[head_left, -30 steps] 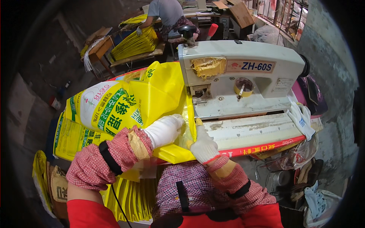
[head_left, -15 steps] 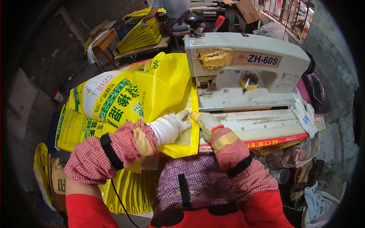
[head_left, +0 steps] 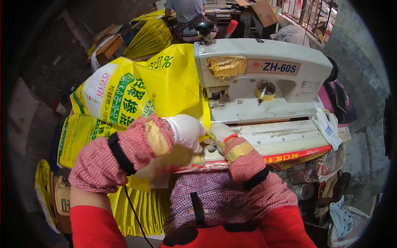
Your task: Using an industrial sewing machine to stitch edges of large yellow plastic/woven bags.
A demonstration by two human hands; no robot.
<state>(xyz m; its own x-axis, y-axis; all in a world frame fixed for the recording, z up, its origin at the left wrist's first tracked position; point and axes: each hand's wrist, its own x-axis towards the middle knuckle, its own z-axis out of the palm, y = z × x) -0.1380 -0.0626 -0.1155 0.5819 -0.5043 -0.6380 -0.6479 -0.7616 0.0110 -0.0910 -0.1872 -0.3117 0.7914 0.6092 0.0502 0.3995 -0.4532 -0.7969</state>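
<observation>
A yellow printed plastic bag (head_left: 175,89) lies loosely spread left of the pale sewing-machine-shaped device (head_left: 285,49), its right edge running along the machine's head. My left hand (head_left: 187,131), in a white glove, closes on the bag's near right edge with its fingers curled. Close beside it, my right hand (head_left: 219,135), in a stained glove, has its fingers bent inward at the same edge, above the machine's bed (head_left: 281,138). What lies between the right fingertips is hidden. The two hands almost touch.
A stack of yellow bags (head_left: 76,140) lies under the spread one, and folded bags (head_left: 138,211) stand by my lap. A white glove (head_left: 328,128) rests on the bed's right end. A tape roll (head_left: 265,90) sits on the machine. Another person (head_left: 188,16) works behind it.
The bag's near corner, which hung down over the bed's front edge, has been folded up and away. Both hands moved slightly, their fingers curling inward. The person behind turned more upright.
</observation>
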